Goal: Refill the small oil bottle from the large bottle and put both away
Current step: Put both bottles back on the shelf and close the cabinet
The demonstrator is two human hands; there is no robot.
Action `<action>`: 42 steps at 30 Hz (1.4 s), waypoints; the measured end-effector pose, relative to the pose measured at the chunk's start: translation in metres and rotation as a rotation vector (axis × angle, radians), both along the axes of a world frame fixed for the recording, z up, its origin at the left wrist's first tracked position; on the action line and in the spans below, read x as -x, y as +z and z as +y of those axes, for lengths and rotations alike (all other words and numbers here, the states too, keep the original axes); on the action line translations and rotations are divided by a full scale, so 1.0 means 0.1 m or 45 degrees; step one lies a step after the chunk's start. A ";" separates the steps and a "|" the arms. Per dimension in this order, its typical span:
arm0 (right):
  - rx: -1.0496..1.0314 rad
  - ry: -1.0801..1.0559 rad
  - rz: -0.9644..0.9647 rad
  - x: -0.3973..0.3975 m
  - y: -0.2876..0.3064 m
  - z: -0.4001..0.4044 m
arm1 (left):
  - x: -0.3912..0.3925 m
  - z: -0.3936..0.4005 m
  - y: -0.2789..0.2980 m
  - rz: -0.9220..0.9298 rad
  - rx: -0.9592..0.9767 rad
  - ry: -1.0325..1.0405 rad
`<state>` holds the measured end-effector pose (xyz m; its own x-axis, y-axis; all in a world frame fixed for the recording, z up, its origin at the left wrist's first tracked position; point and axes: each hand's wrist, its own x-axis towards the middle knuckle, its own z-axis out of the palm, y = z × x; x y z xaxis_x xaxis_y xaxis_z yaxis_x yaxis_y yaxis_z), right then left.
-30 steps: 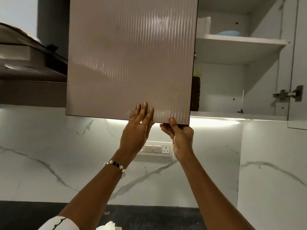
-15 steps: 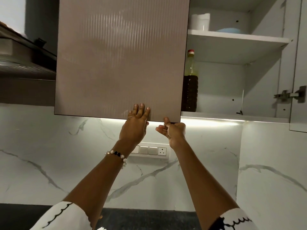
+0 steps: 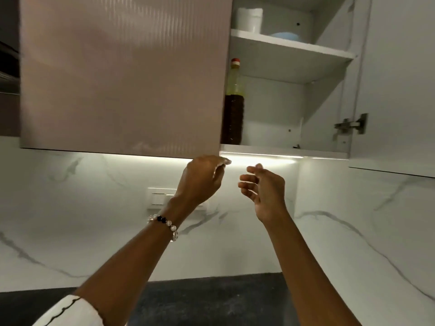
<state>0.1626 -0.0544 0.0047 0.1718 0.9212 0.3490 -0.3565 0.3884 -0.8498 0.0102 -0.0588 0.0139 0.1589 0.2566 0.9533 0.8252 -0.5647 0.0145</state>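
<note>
A tall oil bottle [image 3: 233,107] with a red cap, yellow oil and a dark label stands on the lower shelf of the open wall cabinet, half hidden behind the left door's edge. The beige ribbed left cabinet door [image 3: 122,76] hangs in front of me. My left hand [image 3: 200,180] curls its fingers around that door's lower right corner. My right hand [image 3: 263,189] hovers just below the cabinet floor, fingers apart, holding nothing. No small oil bottle is in view.
The upper shelf [image 3: 292,47] carries a white container [image 3: 249,18] and a blue bowl [image 3: 286,36]. The right door [image 3: 397,85] stands open, its hinge [image 3: 350,124] showing. Below are a marble backsplash with a switch plate [image 3: 161,196] and a dark countertop [image 3: 211,300].
The left door has swung in toward the cabinet. My right hand has let go of its lower edge and dropped away. My left hand slid from the door's face to its bottom corner.
</note>
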 end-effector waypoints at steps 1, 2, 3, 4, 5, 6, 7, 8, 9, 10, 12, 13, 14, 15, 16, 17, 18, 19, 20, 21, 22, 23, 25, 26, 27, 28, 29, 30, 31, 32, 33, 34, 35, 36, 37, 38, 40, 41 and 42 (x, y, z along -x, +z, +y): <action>-0.026 -0.103 0.010 -0.22 -0.05 -0.08 | -0.20 0.01 -0.02 0.010 0.000 -0.106; -0.051 -0.211 0.023 -0.43 -0.10 -0.16 | -0.40 0.02 -0.04 0.020 0.004 -0.203; -0.074 -0.319 0.048 -0.62 -0.14 -0.23 | -0.59 0.02 -0.05 0.035 0.015 -0.279; -0.109 -0.449 0.087 -0.86 -0.17 -0.31 | -0.83 0.03 -0.06 0.052 0.032 -0.353; -0.147 -0.575 0.136 -1.07 -0.19 -0.37 | -1.04 0.02 -0.06 0.069 0.051 -0.414; -0.182 -0.699 0.188 -1.30 -0.21 -0.45 | -1.28 -0.01 -0.07 0.084 0.079 -0.477; -0.211 -0.809 0.225 -1.52 -0.21 -0.52 | -1.50 -0.03 -0.07 0.092 0.111 -0.544; -0.223 -0.900 0.253 -1.72 -0.21 -0.57 | -1.69 -0.07 -0.08 0.097 0.141 -0.608; -0.223 -0.991 0.290 -1.96 -0.21 -0.63 | -1.90 -0.12 -0.08 0.100 0.165 -0.683; -0.209 -1.055 0.341 -2.18 -0.20 -0.67 | -2.08 -0.15 -0.08 0.101 0.182 -0.745; -0.191 -1.142 0.440 -2.62 -0.17 -0.78 | -2.42 -0.21 -0.08 0.107 0.231 -0.841; -0.208 -1.156 0.475 -2.80 -0.14 -0.82 | -2.55 -0.24 -0.07 0.103 0.255 -0.875; -0.243 -1.170 0.498 -2.99 -0.11 -0.89 | -2.68 -0.27 -0.06 0.094 0.273 -0.916; -0.275 -1.175 0.510 -3.13 -0.08 -0.95 | -2.78 -0.28 -0.05 0.073 0.286 -0.954; -0.310 -1.172 0.507 -3.26 -0.03 -1.02 | -2.88 -0.30 -0.04 0.050 0.303 -0.995; -0.340 -1.164 0.492 -3.37 0.00 -1.08 | -2.97 -0.32 -0.02 0.021 0.321 -1.032; -0.357 -1.151 0.477 -3.46 0.03 -1.11 | -3.03 -0.35 0.00 -0.006 0.337 -1.060; -0.366 -1.151 0.465 -3.53 0.05 -1.14 | -3.10 -0.37 0.02 -0.026 0.357 -1.087; -0.363 -1.158 0.448 -3.60 0.07 -1.14 | -3.16 -0.39 0.04 -0.042 0.377 -1.107; -0.355 -1.168 0.435 -3.66 0.07 -1.13 | -3.20 -0.40 0.06 -0.052 0.397 -1.126; -0.353 -1.161 0.428 -3.70 0.07 -1.13 | -3.24 -0.42 0.07 -0.060 0.414 -1.138; -0.362 -1.139 0.439 -3.73 0.08 -1.12 | -3.27 -0.44 0.08 -0.065 0.426 -1.145; -0.392 -1.111 0.477 -3.75 0.08 -1.11 | -3.32 -0.46 0.10 -0.077 0.449 -1.156; -0.401 -1.126 0.475 -3.75 0.08 -1.12 | -3.33 -0.47 0.11 -0.095 0.461 -1.165; -0.412 -1.145 0.466 -3.74 0.07 -1.12 | -3.35 -0.48 0.12 -0.121 0.475 -1.176; -0.431 -1.153 0.463 -3.71 0.07 -1.13 | -3.35 -0.49 0.13 -0.149 0.487 -1.188; -0.453 -1.151 0.462 -3.67 0.05 -1.13 | -3.35 -0.50 0.14 -0.180 0.500 -1.206; -0.481 -1.147 0.460 -3.62 0.03 -1.14 | -3.35 -0.52 0.15 -0.215 0.507 -1.230; -0.523 -1.138 0.455 -3.54 0.01 -1.16 | -3.34 -0.53 0.16 -0.254 0.513 -1.261; -0.575 -1.133 0.445 -3.43 -0.01 -1.18 | -3.32 -0.55 0.17 -0.294 0.514 -1.298; -0.637 -1.130 0.422 -3.32 -0.03 -1.21 | -3.31 -0.58 0.18 -0.335 0.509 -1.345; -0.696 -1.122 0.373 -3.20 -0.05 -1.24 | -3.28 -0.61 0.20 -0.377 0.494 -1.396; -0.746 -1.113 0.297 -3.09 -0.06 -1.25 | -3.24 -0.64 0.22 -0.420 0.468 -1.445; -0.790 -1.097 0.201 -2.96 -0.07 -1.26 | -3.19 -0.69 0.24 -0.465 0.437 -1.486; -0.829 -1.074 0.097 -2.82 -0.08 -1.26 | -3.12 -0.74 0.27 -0.508 0.404 -1.527; -0.863 -1.045 -0.001 -2.70 -0.09 -1.26 | -3.04 -0.81 0.31 -0.553 0.369 -1.571; -0.897 -0.969 -0.184 -2.43 -0.11 -1.21 | -2.86 -0.92 0.37 -0.614 0.266 -1.623; -0.913 -0.940 -0.269 -2.30 -0.12 -1.16 | -2.75 -0.96 0.39 -0.631 0.187 -1.594; -0.933 -0.907 -0.336 -2.16 -0.12 -1.10 | -2.63 -0.98 0.42 -0.644 0.101 -1.535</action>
<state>0.3788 -0.1644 -0.0075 0.4277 0.1863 0.8845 0.3182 0.8849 -0.3402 0.2736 -0.1572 0.0555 -0.0419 0.2633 0.9638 -0.3013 -0.9231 0.2391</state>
